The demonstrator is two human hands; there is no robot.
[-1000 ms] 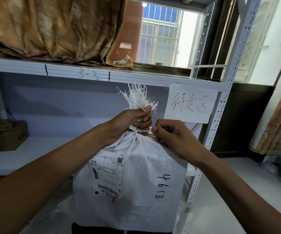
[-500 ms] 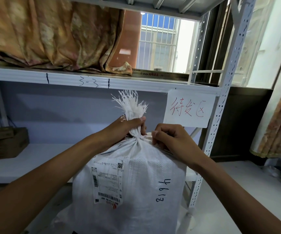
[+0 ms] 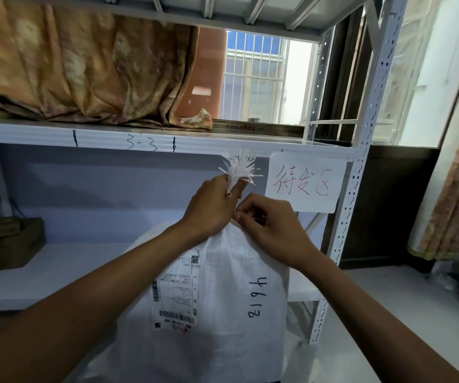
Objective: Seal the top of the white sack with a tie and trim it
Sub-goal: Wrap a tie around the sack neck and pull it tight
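A white woven sack (image 3: 222, 294) stands upright in front of me, with a shipping label and black handwritten digits on its side. Its top is gathered into a neck with a frayed tuft (image 3: 239, 167) sticking up. My left hand (image 3: 211, 208) is closed around that neck just under the tuft. My right hand (image 3: 269, 230) is pressed against the neck from the right, fingers curled at the gathered spot. The tie itself is hidden behind my fingers.
A white metal shelf rack (image 3: 360, 161) stands behind the sack, with a paper sign (image 3: 305, 183) in red writing. A brown cardboard box (image 3: 4, 244) sits on the lower shelf at left. Patterned fabric (image 3: 84, 73) lies on the upper shelf.
My left hand has slid up the sack's neck, so less of the tuft shows. My right hand has moved in closer against the neck. The short strip seen by my right fingers is now hidden.
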